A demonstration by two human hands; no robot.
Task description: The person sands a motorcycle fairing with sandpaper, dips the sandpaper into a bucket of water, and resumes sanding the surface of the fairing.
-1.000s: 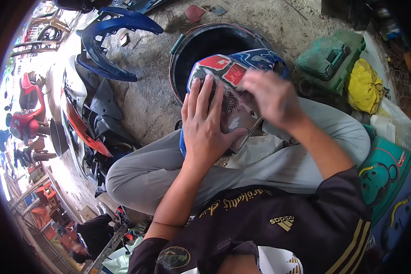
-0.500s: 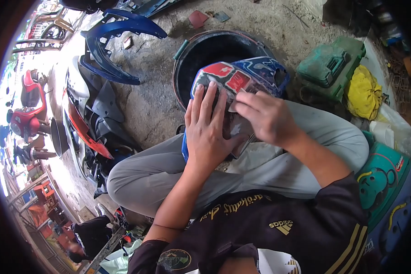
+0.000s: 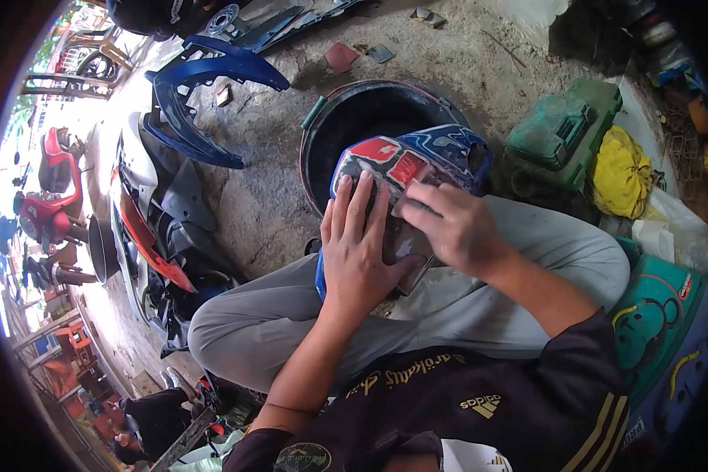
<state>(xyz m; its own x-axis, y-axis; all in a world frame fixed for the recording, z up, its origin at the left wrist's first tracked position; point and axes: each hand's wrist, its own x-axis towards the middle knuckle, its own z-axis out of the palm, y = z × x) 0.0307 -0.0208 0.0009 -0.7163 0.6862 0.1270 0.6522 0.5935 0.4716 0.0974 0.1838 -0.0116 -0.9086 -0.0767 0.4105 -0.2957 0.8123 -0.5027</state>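
Observation:
A blue plastic motorcycle body panel point(image 3: 448, 145) with red and white graphics rests across my lap, its far end over a black bucket point(image 3: 322, 145). My left hand point(image 3: 355, 244) lies on the panel with fingers stretched out, the thumb toward its near edge. My right hand point(image 3: 456, 228) is closed in a pinch just right of the left fingertips. From under its fingers shows a bit of a thin greyish piece, apparently sandpaper, against the worn, dull part of the panel. The panel's underside is hidden.
A blue curved fairing point(image 3: 220, 59) and other motorcycle parts point(image 3: 185, 197) lie on the left. Two small sheets point(image 3: 341, 57) are beyond the bucket. At right are a green toolbox point(image 3: 554, 130), a yellow bundle point(image 3: 623, 173) and a teal case point(image 3: 653, 307). A person point(image 3: 153, 421) is at lower left.
My right hand has shifted slightly down and left over the panel. My left hand stays flat in place. The camera view has tilted a little, so the far surroundings sit lower.

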